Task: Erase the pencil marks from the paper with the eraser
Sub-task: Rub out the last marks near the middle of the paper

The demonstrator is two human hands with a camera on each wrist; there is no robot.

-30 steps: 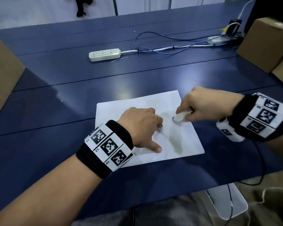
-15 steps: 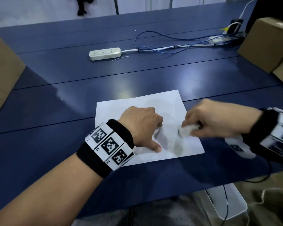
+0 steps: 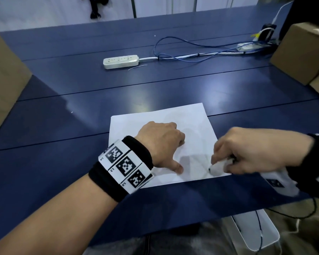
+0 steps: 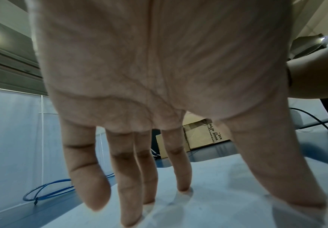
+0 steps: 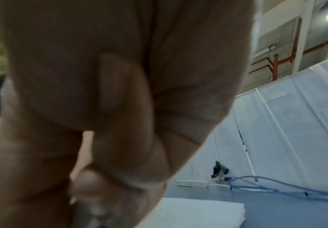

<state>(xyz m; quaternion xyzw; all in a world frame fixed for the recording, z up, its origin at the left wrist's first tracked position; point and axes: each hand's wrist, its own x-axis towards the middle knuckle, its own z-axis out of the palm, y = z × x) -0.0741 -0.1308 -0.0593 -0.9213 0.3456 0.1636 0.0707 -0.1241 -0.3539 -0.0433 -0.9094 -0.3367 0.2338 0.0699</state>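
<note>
Faint pencil marks (image 3: 188, 131) remain on the paper (image 3: 136, 124) — the right hand (image 3: 250, 150) grips the eraser (image 3: 216, 167) at its near-right corner; the left hand (image 3: 160, 142), fingers spread, presses it flat.

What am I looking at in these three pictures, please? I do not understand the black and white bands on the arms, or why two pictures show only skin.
There is no machine here: a person works with two bare hands. The patterned bands sit at the wrists, where small cameras are worn. The wide picture comes from a camera on the person's head, looking down at a blue table. The other two come from the wrist cameras, which look along each hand, so skin fills them.

On the table lies a white paper. The left hand presses it flat with spread fingers. The right hand pinches a white eraser and holds its tip to the paper's near right corner. Farther back lie a power strip and blue cables, with cardboard boxes at the sides.
</note>
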